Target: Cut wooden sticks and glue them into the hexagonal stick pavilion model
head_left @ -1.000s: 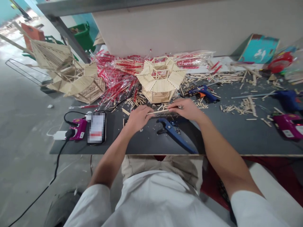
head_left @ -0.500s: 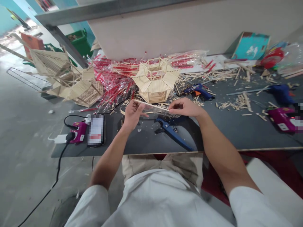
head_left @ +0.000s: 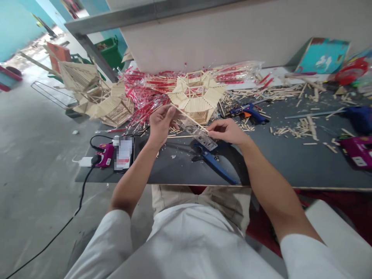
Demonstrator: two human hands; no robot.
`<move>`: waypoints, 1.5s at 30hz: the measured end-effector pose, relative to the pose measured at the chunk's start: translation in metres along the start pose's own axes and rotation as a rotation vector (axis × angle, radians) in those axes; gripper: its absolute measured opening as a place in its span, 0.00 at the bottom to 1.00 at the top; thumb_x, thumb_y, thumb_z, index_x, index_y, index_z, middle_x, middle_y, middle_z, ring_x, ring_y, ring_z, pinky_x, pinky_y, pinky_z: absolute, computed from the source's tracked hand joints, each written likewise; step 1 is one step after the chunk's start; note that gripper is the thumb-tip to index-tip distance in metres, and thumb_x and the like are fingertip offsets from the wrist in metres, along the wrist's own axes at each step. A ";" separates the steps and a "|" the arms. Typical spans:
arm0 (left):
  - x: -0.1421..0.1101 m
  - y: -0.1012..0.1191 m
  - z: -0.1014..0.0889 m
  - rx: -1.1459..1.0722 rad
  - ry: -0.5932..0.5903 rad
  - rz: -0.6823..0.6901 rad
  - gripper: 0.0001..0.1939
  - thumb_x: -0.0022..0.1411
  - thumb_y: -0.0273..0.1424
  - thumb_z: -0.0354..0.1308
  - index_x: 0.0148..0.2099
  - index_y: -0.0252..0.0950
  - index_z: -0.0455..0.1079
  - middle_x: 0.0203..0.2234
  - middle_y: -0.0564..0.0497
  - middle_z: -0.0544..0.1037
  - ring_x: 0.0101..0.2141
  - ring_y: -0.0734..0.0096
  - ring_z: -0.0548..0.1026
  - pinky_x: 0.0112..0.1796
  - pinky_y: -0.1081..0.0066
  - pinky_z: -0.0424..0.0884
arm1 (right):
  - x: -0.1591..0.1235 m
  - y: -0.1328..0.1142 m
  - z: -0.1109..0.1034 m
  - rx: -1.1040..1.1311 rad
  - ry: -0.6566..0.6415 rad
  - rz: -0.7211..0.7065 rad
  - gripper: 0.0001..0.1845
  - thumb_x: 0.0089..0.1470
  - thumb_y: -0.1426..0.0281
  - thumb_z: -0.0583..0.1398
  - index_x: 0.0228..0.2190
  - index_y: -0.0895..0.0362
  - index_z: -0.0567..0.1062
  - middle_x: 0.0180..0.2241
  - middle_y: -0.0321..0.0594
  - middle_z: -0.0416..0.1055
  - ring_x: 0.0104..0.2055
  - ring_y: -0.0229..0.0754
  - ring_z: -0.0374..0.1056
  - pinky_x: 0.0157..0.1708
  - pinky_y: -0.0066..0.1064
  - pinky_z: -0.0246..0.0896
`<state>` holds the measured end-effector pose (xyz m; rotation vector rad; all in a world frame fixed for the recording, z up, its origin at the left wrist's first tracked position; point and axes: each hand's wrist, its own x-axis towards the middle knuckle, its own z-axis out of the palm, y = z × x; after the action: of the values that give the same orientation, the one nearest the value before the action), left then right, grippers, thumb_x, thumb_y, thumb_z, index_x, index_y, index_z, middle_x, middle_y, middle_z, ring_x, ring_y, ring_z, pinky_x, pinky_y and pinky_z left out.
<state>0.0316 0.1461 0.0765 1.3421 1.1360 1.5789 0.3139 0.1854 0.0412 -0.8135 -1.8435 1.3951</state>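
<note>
My left hand (head_left: 160,123) is closed on one end of a thin wooden stick (head_left: 190,119) and a clear plastic ruler (head_left: 207,142) with cut-outs, thumb on top. The stick lies along the ruler's upper edge, both slanting down to the right. My right hand (head_left: 228,131) pinches the stick's lower end with thumb and fingertips; whether it also grips the ruler I cannot tell. Below them a blue-handled cutter (head_left: 217,166) lies on the dark table (head_left: 180,170). Just beyond stands a model of wooden sticks (head_left: 200,97) with a ring of slatted roof panels.
A blue glue gun (head_left: 250,112) lies among stick offcuts right of the model. Red-and-clear wrappers (head_left: 142,87) pile up behind. Larger stick model (head_left: 95,93), phone (head_left: 124,153) and purple power strip (head_left: 105,155) are left; another purple strip (head_left: 356,151) is right.
My left hand has risen, tilting the stick and ruler more steeply down to the right. The ruler's face now shows more. The whole view has shifted slightly.
</note>
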 end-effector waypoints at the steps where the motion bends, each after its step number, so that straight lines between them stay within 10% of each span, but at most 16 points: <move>1: 0.001 -0.003 -0.002 -0.001 0.020 -0.007 0.23 0.65 0.54 0.66 0.46 0.39 0.76 0.38 0.46 0.85 0.34 0.66 0.85 0.23 0.72 0.77 | 0.000 0.000 0.000 0.014 -0.036 0.019 0.13 0.49 0.60 0.74 0.32 0.56 0.85 0.26 0.37 0.78 0.26 0.35 0.68 0.28 0.28 0.63; 18: -0.016 -0.033 -0.006 -0.190 0.134 -0.156 0.21 0.57 0.49 0.75 0.43 0.37 0.81 0.35 0.47 0.87 0.26 0.69 0.84 0.20 0.77 0.74 | 0.001 0.009 0.001 -0.024 -0.347 0.193 0.15 0.55 0.57 0.71 0.34 0.56 0.83 0.22 0.33 0.77 0.22 0.34 0.70 0.25 0.26 0.65; 36: -0.033 -0.036 0.012 -0.127 -0.019 -0.206 0.19 0.61 0.48 0.71 0.41 0.36 0.80 0.35 0.45 0.87 0.31 0.65 0.86 0.20 0.77 0.74 | -0.004 -0.010 0.054 -0.127 0.124 0.003 0.19 0.62 0.55 0.67 0.46 0.55 0.82 0.28 0.38 0.79 0.26 0.40 0.74 0.30 0.33 0.71; 45: -0.034 -0.031 0.011 -0.140 -0.025 -0.221 0.18 0.61 0.46 0.72 0.42 0.37 0.80 0.35 0.46 0.87 0.30 0.67 0.85 0.20 0.77 0.75 | -0.005 -0.011 0.075 -0.269 0.162 -0.110 0.15 0.64 0.59 0.65 0.46 0.55 0.80 0.23 0.32 0.72 0.24 0.38 0.66 0.30 0.31 0.63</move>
<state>0.0480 0.1260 0.0374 1.1020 1.0977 1.4485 0.2552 0.1379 0.0361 -0.9145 -1.9409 0.9955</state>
